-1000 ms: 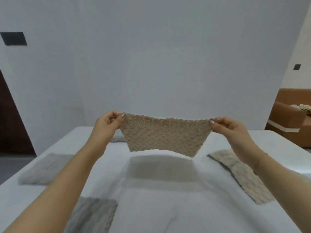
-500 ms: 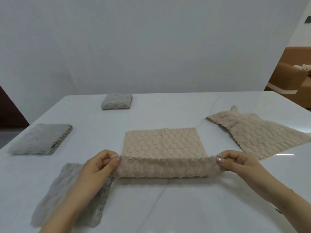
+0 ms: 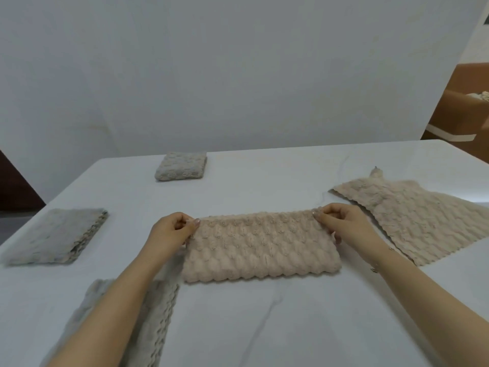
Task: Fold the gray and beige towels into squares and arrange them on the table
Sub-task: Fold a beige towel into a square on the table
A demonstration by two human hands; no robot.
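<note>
Hands, left (image 3: 173, 231) and right (image 3: 341, 223), pinch the beige towel's (image 3: 260, 250) far corners, seemingly folded double.

A plain room in what looks like a home.

A white marble-look table (image 3: 264, 327) stands against a bare white wall (image 3: 211, 75). At the far right a brown upholstered sofa (image 3: 460, 112) with a pale stripe shows through an opening. Soft towels, gray (image 3: 57, 234) and beige (image 3: 423, 221), lie on the table.
</note>
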